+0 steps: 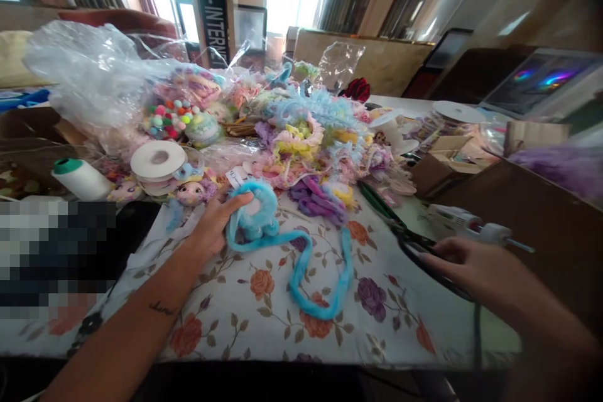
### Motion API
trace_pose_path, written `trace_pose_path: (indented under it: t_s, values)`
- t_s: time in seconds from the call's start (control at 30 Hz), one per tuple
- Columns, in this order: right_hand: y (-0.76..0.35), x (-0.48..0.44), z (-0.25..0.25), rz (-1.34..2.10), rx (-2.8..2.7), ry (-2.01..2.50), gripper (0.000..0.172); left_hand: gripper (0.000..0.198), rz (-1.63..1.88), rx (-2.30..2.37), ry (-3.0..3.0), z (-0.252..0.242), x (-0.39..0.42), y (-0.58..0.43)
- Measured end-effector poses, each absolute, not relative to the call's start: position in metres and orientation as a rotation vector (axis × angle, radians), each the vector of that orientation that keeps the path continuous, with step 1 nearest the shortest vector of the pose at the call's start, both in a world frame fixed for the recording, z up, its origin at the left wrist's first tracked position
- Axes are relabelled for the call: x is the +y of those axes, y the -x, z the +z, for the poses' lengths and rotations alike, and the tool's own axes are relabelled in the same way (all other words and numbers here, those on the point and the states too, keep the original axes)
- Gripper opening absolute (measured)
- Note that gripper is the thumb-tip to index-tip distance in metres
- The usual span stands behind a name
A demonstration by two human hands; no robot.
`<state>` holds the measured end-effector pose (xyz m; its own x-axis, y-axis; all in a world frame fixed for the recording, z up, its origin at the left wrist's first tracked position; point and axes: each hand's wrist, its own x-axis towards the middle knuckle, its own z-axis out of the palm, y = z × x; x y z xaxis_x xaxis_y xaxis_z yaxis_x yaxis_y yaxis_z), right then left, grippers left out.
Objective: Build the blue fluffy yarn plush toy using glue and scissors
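Nearest camera: left forearm [136, 308], reaching over floral tablecloth [264, 342]. Left hand [219, 223]: thumb pressed on pale centre of blue fluffy piece [262, 212], pinched before heaped pastel trims [325, 107]. Blue fuzzy strip [325, 312]: running from piece rightward in wide loop over cloth. Right hand [466, 257], blurred: fingers at dark-handled tool [409, 240]; cannot tell whether gripped. Beside it: white glue gun [459, 220]. Far left: white spool [157, 156], thread cone [85, 181].
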<state>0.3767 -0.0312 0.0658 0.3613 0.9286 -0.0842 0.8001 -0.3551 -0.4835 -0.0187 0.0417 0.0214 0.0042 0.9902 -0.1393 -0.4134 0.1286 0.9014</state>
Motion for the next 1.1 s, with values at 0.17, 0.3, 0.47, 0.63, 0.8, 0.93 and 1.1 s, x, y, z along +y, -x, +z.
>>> trace_pose_path:
  t_s: [0.17, 0.3, 0.47, 0.63, 0.8, 0.93, 1.1]
  values:
    - [-0.343, -0.031, 0.059, 1.006, -1.334, 1.620, 0.039, 0.058, 1.266, 0.943, -0.769, 0.018, 0.045, 0.021]
    - [-0.266, -0.014, 0.045, 1.541, -1.691, 1.007, 0.062, 0.061, 1.281, 0.871, -0.776, 0.015, 0.049, 0.025]
    - [-0.215, -0.006, 0.041, 1.921, -1.683, 0.927, 0.063, 0.062, 1.287, 0.867, -0.830, 0.019, 0.049, 0.025]
    - [-0.219, -0.007, 0.029, 2.019, -1.675, 0.944, 0.063, 0.060, 1.268, 0.875, -0.858, 0.022, 0.045, 0.023]
    - [-0.225, -0.013, 0.018, 1.997, -1.595, 0.916, 0.061, 0.062, 1.228, 0.866, -0.859, 0.017, 0.044, 0.023]
    - [-0.225, -0.012, 0.019, 1.997, -1.649, 0.931, 0.064, 0.063, 1.202, 0.892, -0.847, 0.014, 0.043, 0.025]
    - [-0.223, -0.010, 0.023, 1.975, -1.677, 1.006, 0.067, 0.061, 1.198, 0.897, -0.833, 0.016, 0.042, 0.025]
